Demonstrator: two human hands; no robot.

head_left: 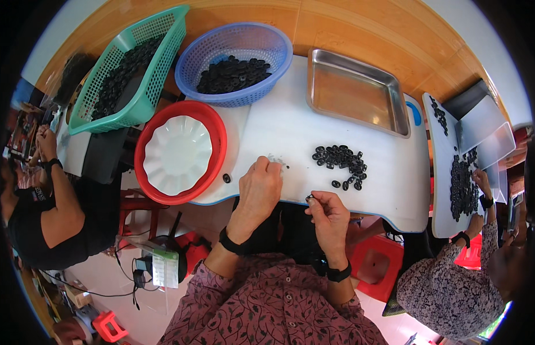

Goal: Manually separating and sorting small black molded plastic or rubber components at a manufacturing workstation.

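My left hand reaches down to the white table, its fingers bent together at a small scatter of clear, tiny pieces. What its fingertips hold, if anything, is hidden behind the hand. Close to the table's front edge, my right hand pinches a small black oval part between thumb and fingers. Beyond it lies a loose heap of black oval parts, each with holes. One single black oval part rests left of my left hand, beside the red basin.
A white fluted dish sits in a red basin. Behind are a blue basket and a green basket holding black parts. A metal tray stands at the back right. Co-workers sit left and right; a red stool is below.
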